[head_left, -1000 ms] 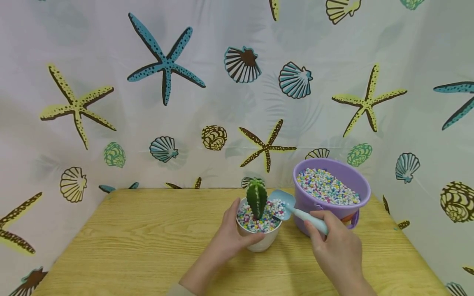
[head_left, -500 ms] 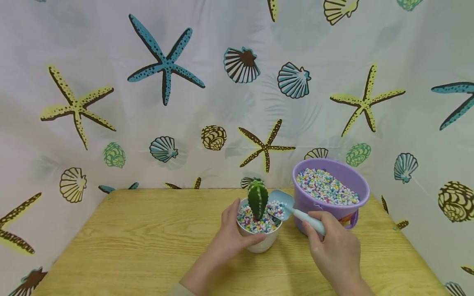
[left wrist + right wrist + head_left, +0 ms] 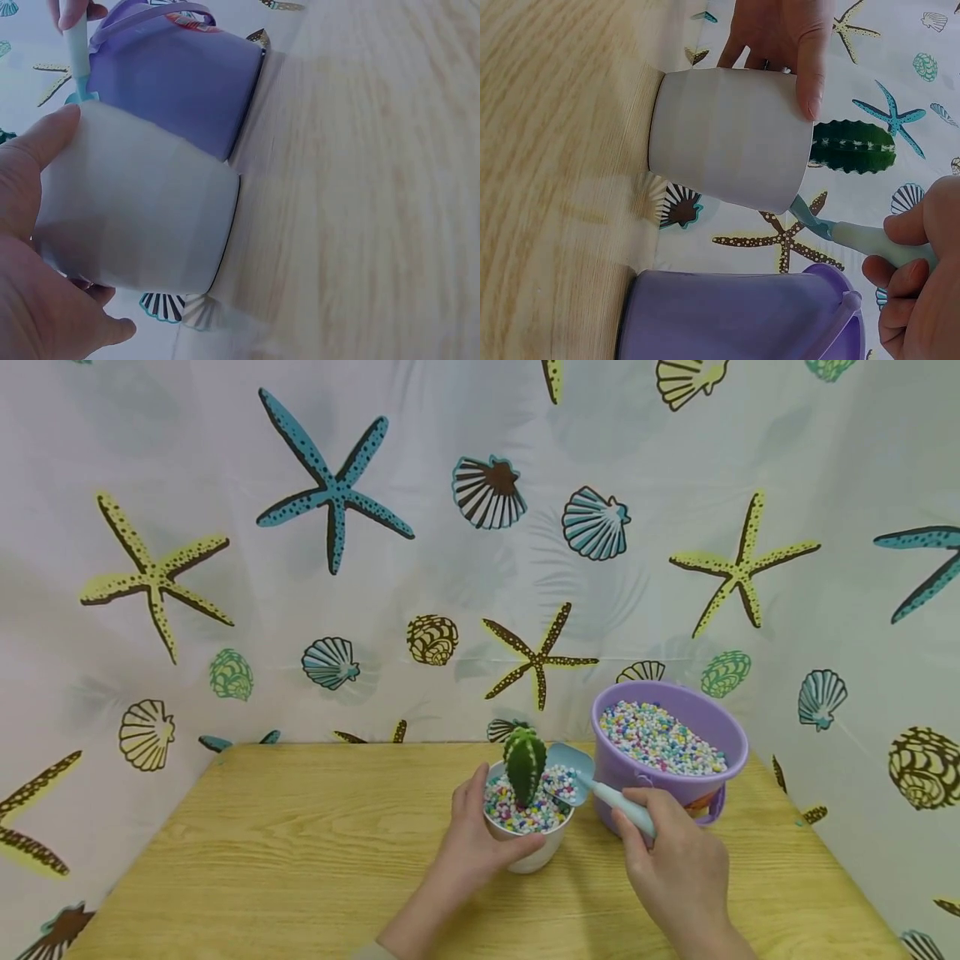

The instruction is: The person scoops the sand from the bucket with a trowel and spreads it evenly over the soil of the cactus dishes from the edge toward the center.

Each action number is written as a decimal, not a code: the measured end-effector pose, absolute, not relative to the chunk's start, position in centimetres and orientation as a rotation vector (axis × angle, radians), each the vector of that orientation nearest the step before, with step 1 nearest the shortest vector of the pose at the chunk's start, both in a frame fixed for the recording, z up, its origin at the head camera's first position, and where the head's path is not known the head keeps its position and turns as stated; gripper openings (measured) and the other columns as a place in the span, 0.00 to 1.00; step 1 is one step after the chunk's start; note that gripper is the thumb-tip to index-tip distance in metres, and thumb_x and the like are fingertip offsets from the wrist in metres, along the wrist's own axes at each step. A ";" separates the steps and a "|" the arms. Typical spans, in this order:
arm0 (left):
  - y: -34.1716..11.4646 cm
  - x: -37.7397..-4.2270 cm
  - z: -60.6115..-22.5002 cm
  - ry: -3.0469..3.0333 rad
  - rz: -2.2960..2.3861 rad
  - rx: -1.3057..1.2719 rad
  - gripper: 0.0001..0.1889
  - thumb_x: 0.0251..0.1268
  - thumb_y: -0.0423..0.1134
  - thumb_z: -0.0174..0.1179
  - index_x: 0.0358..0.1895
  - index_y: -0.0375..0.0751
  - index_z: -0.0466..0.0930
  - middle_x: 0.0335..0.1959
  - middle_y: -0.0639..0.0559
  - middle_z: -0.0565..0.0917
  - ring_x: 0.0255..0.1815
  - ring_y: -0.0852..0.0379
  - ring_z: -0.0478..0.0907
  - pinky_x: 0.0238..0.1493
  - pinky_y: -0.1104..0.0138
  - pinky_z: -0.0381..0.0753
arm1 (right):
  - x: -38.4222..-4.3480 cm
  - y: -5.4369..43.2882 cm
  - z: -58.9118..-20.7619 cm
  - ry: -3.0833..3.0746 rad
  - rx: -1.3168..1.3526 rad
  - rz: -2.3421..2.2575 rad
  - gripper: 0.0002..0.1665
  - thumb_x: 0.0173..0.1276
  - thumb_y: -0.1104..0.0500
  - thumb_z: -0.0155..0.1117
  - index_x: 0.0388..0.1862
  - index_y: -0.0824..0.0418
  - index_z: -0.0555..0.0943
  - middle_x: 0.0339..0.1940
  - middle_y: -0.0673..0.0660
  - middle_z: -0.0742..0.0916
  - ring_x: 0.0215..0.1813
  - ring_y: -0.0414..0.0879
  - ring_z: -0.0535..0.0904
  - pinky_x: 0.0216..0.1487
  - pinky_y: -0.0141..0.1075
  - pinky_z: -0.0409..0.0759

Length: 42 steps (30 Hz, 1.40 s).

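A white pot [image 3: 542, 853] stands on the table, filled near its rim with colourful pebbles [image 3: 517, 810] around a green cactus [image 3: 525, 767]. My left hand [image 3: 480, 839] grips the pot from its left side, thumb along the front; in the left wrist view the fingers curve behind the pot [image 3: 142, 202]. In my right hand [image 3: 678, 860] is the handle of a light blue toy shovel [image 3: 628, 810]. The shovel's blade lies at the pot's right rim, with pebbles on it. The right wrist view shows the blade tip just inside the rim, close to the cactus [image 3: 853, 146].
Right of the pot, a purple bucket [image 3: 621, 777] holds many of the same small pebbles [image 3: 660, 739]. A wooden table [image 3: 300, 843] spreads out to the left. White cloth [image 3: 420, 560] printed with starfish and shells hangs behind and at the sides.
The pot, cactus and left hand have shifted slightly to the right. The right hand and shovel have moved very slightly left, the blade staying at the rim with pebbles on it.
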<state>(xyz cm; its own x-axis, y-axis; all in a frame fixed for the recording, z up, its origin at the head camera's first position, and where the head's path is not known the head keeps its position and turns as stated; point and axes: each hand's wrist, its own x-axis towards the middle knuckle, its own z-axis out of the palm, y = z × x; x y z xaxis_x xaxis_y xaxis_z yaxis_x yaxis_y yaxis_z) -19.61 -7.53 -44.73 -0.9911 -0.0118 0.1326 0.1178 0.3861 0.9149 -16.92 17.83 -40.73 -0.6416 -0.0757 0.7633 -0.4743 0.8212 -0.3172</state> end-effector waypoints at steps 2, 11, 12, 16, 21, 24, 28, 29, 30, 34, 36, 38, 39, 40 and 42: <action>-7.2 -19.5 -44.7 -2.520 -1.659 -0.077 0.70 0.50 0.50 0.90 0.91 0.40 0.49 0.83 0.29 0.58 0.79 0.26 0.66 0.79 0.36 0.66 | -17.0 17.9 -40.7 -2.204 0.406 0.635 0.19 0.62 0.62 0.86 0.50 0.59 0.87 0.35 0.52 0.90 0.22 0.36 0.77 0.19 0.32 0.68; -8.5 -20.4 -44.5 -2.577 -1.761 -0.152 0.68 0.58 0.53 0.86 0.92 0.41 0.45 0.89 0.32 0.52 0.86 0.27 0.55 0.82 0.34 0.57 | -17.5 18.2 -40.7 -2.191 0.441 0.610 0.19 0.63 0.61 0.85 0.50 0.59 0.87 0.36 0.52 0.90 0.23 0.38 0.78 0.19 0.32 0.69; -8.7 -20.5 -44.4 -2.585 -1.769 -0.158 0.68 0.58 0.54 0.86 0.92 0.41 0.44 0.89 0.32 0.52 0.87 0.28 0.54 0.82 0.33 0.56 | -17.6 18.2 -40.7 -2.189 0.445 0.609 0.18 0.63 0.61 0.85 0.50 0.59 0.87 0.36 0.52 0.90 0.23 0.38 0.78 0.19 0.32 0.69; -9.0 -20.6 -44.4 -2.594 -1.780 -0.159 0.69 0.57 0.54 0.87 0.92 0.41 0.45 0.88 0.31 0.54 0.86 0.27 0.55 0.82 0.31 0.55 | -17.5 18.2 -40.7 -2.183 0.456 0.598 0.18 0.64 0.61 0.84 0.49 0.59 0.87 0.35 0.52 0.90 0.23 0.38 0.78 0.19 0.32 0.69; -8.4 -20.4 -44.6 -2.577 -1.695 -0.138 0.69 0.54 0.54 0.88 0.91 0.39 0.48 0.85 0.30 0.57 0.83 0.27 0.61 0.80 0.33 0.61 | -17.5 18.2 -40.8 -2.175 0.460 0.591 0.18 0.64 0.60 0.84 0.50 0.59 0.87 0.35 0.51 0.90 0.23 0.38 0.77 0.19 0.32 0.69; -7.9 -20.2 -44.7 -2.552 -1.660 -0.121 0.69 0.53 0.53 0.89 0.91 0.38 0.49 0.84 0.29 0.58 0.82 0.27 0.63 0.80 0.34 0.63 | -17.5 18.2 -40.8 -2.166 0.466 0.584 0.18 0.64 0.60 0.84 0.50 0.59 0.87 0.35 0.51 0.90 0.23 0.38 0.77 0.19 0.33 0.69; -7.2 -19.9 -44.8 -2.537 -1.679 -0.073 0.70 0.52 0.52 0.89 0.91 0.40 0.48 0.83 0.30 0.57 0.80 0.25 0.65 0.79 0.34 0.65 | -17.5 18.2 -40.8 -2.152 0.482 0.564 0.18 0.64 0.61 0.84 0.50 0.59 0.87 0.36 0.52 0.90 0.23 0.38 0.77 0.19 0.33 0.69; -7.1 -19.9 -44.8 -2.538 -1.687 -0.060 0.70 0.52 0.52 0.89 0.91 0.41 0.48 0.83 0.31 0.57 0.80 0.25 0.65 0.79 0.34 0.65 | -17.5 18.1 -40.8 -2.149 0.487 0.559 0.18 0.64 0.61 0.84 0.51 0.59 0.87 0.36 0.52 0.90 0.23 0.39 0.77 0.19 0.33 0.69; -7.0 -19.8 -44.8 -2.539 -1.692 -0.052 0.70 0.52 0.52 0.89 0.91 0.41 0.48 0.83 0.31 0.56 0.80 0.25 0.65 0.79 0.34 0.65 | -17.4 18.1 -40.8 -2.145 0.491 0.553 0.19 0.64 0.61 0.84 0.51 0.59 0.87 0.36 0.52 0.90 0.23 0.39 0.77 0.18 0.33 0.70; -7.5 -19.8 -44.5 -2.559 -1.697 -0.095 0.69 0.54 0.52 0.88 0.91 0.40 0.47 0.85 0.30 0.54 0.81 0.25 0.63 0.79 0.33 0.64 | -17.3 18.0 -40.8 -2.135 0.502 0.532 0.19 0.64 0.61 0.84 0.52 0.59 0.87 0.37 0.53 0.91 0.22 0.39 0.78 0.18 0.33 0.70; -8.0 -20.0 -44.4 -2.579 -1.716 -0.136 0.69 0.55 0.53 0.88 0.91 0.41 0.46 0.87 0.31 0.53 0.83 0.25 0.60 0.80 0.33 0.61 | -17.3 18.0 -40.8 -2.133 0.505 0.525 0.19 0.64 0.61 0.83 0.52 0.59 0.87 0.37 0.52 0.90 0.22 0.39 0.77 0.18 0.33 0.69; -8.7 -20.3 -44.2 -2.591 -1.764 -0.183 0.68 0.57 0.52 0.87 0.92 0.42 0.45 0.88 0.32 0.53 0.86 0.27 0.56 0.82 0.32 0.56 | -17.2 18.0 -40.8 -2.131 0.506 0.521 0.18 0.65 0.61 0.83 0.52 0.59 0.87 0.37 0.52 0.90 0.22 0.38 0.76 0.18 0.32 0.68; -9.0 -20.5 -44.3 -2.597 -1.783 -0.201 0.68 0.57 0.53 0.87 0.92 0.43 0.45 0.89 0.32 0.54 0.86 0.28 0.55 0.82 0.32 0.54 | -17.1 18.0 -40.8 -2.131 0.507 0.518 0.18 0.65 0.61 0.83 0.52 0.59 0.87 0.36 0.51 0.90 0.21 0.38 0.76 0.18 0.32 0.68; -9.2 -20.6 -44.3 -2.600 -1.804 -0.217 0.68 0.58 0.52 0.87 0.92 0.44 0.45 0.89 0.33 0.54 0.87 0.29 0.54 0.83 0.32 0.53 | -17.1 18.0 -40.8 -2.132 0.507 0.517 0.18 0.65 0.61 0.83 0.51 0.59 0.87 0.36 0.51 0.89 0.21 0.37 0.75 0.18 0.31 0.67; -9.5 -20.9 -44.4 -2.602 -1.831 -0.234 0.68 0.58 0.52 0.86 0.92 0.46 0.45 0.89 0.34 0.54 0.88 0.30 0.52 0.83 0.32 0.51 | -17.0 17.9 -40.8 -2.134 0.506 0.515 0.18 0.65 0.61 0.83 0.51 0.58 0.87 0.36 0.50 0.89 0.21 0.36 0.74 0.17 0.31 0.67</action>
<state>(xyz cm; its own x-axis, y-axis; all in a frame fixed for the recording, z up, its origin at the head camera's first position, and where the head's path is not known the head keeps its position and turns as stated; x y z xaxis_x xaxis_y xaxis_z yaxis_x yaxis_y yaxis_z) -20.90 -9.54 -44.44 -0.9881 0.1475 0.0444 0.0916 0.3306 0.9393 -16.97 17.94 -40.80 -0.5481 -0.1696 0.8190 -0.5244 0.8325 -0.1786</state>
